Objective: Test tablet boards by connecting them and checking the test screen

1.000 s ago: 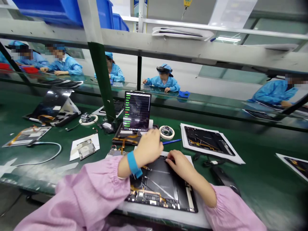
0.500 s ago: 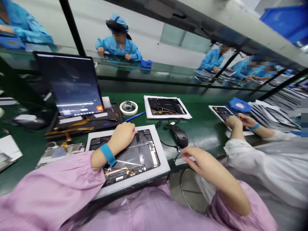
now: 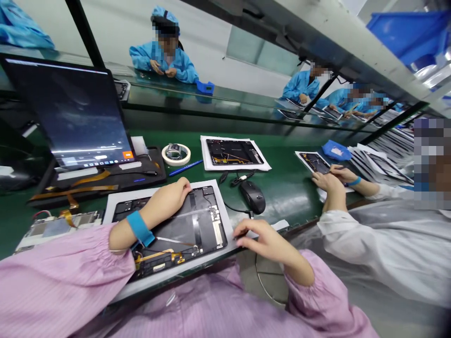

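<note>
An opened tablet (image 3: 197,225) with its dark inner parts and orange flex cables showing lies on a white sheet (image 3: 118,203) at the near edge of the green bench. My left hand (image 3: 169,197) rests on the tablet's upper middle as a loose fist, and its fingertips are hidden. A blue band circles that wrist. My right hand (image 3: 260,237) is at the sheet's right edge, with its fingers curled and pinched on that edge.
A lit screen (image 3: 77,117) stands propped at the back left. A tape roll (image 3: 176,154), a blue pen (image 3: 185,167), a black mouse (image 3: 252,196) and another opened tablet (image 3: 234,152) lie behind. A co-worker's hands (image 3: 331,180) work at the right.
The view swung right and down. My right hand left the tablet, went out to the right, then came back to the sheet's right edge. My left hand stayed on the tablet.
</note>
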Motion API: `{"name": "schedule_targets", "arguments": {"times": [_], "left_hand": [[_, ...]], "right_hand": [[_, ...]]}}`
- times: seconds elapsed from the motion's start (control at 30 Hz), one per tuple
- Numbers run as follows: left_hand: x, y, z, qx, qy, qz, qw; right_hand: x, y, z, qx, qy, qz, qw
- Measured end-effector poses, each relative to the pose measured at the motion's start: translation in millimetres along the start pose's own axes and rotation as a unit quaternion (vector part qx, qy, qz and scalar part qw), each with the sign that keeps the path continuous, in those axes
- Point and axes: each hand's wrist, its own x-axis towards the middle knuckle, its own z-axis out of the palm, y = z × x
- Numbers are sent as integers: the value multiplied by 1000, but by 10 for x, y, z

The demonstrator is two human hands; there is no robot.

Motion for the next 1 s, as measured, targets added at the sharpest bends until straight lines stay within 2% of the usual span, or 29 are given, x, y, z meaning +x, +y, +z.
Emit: {"name": "schedule_targets", "arguments": {"times": [0.1, 0.23, 0.3, 0.43, 0.7, 0.9, 1.0], "left_hand": [[-2, -13, 6, -46, 3, 22, 999], [-11, 14, 3, -74, -4, 53, 996], [-16, 34, 10, -72, -14, 63, 995], [-15, 53, 34, -65, -24, 52, 996], [1, 33, 43, -73, -29, 51, 996], [-8, 51, 64, -93, -1, 50, 994], [19, 60, 63, -107, 13, 57, 993]], "right_hand": [[212, 111, -29, 53, 2, 23, 998], [362, 164, -12, 3, 53, 11, 999], [369, 154, -7, -36, 75, -8, 996], [336, 150, 8, -96, 60, -34, 993], [347, 223, 32, -134, 67, -38, 988], [362, 246, 99, -159, 88, -71, 981], [373, 294, 148, -215, 109, -104, 965]]}}
